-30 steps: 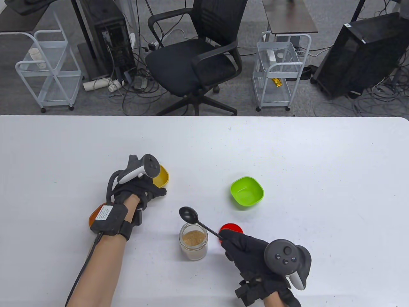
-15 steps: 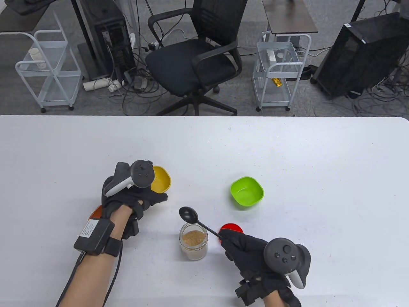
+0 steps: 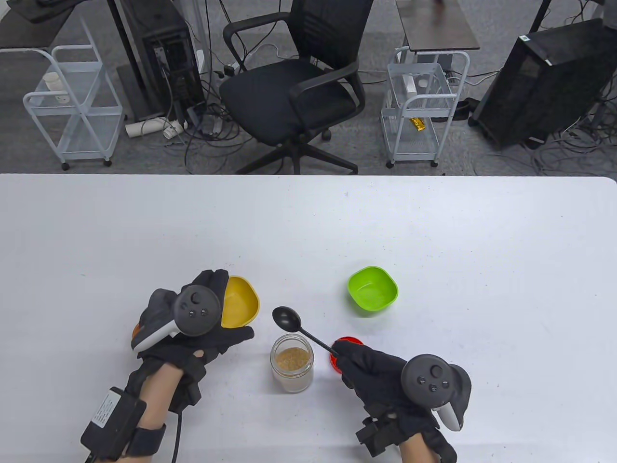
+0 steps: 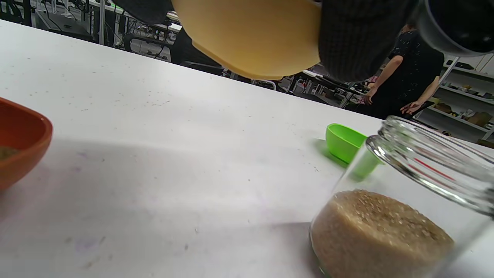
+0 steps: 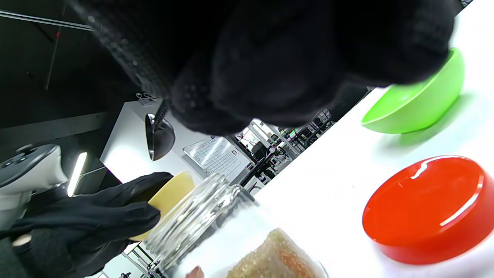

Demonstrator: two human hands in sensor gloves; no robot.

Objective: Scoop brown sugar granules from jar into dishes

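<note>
An open glass jar (image 3: 291, 364) of brown sugar stands at the table's near middle. My left hand (image 3: 219, 340) grips a yellow bowl (image 3: 239, 305) just left of the jar; in the left wrist view the yellow bowl (image 4: 251, 34) hangs above the table. My right hand (image 3: 359, 369) pinches the handle of a black spoon (image 3: 287, 318), whose empty head sits above and behind the jar. A green bowl (image 3: 372, 291) stands empty to the right. An orange bowl (image 4: 19, 143) with a little sugar sits at the left, mostly hidden under my left hand in the table view.
The red jar lid (image 3: 344, 354) lies on the table right of the jar, partly under my right hand; it is plain in the right wrist view (image 5: 428, 208). The white table (image 3: 434, 231) stretches far behind the dishes. An office chair and carts stand beyond its far edge.
My left hand has taken the yellow bowl and brought it nearer and rightward, close to the jar. My right hand and the spoon have shifted slightly right.
</note>
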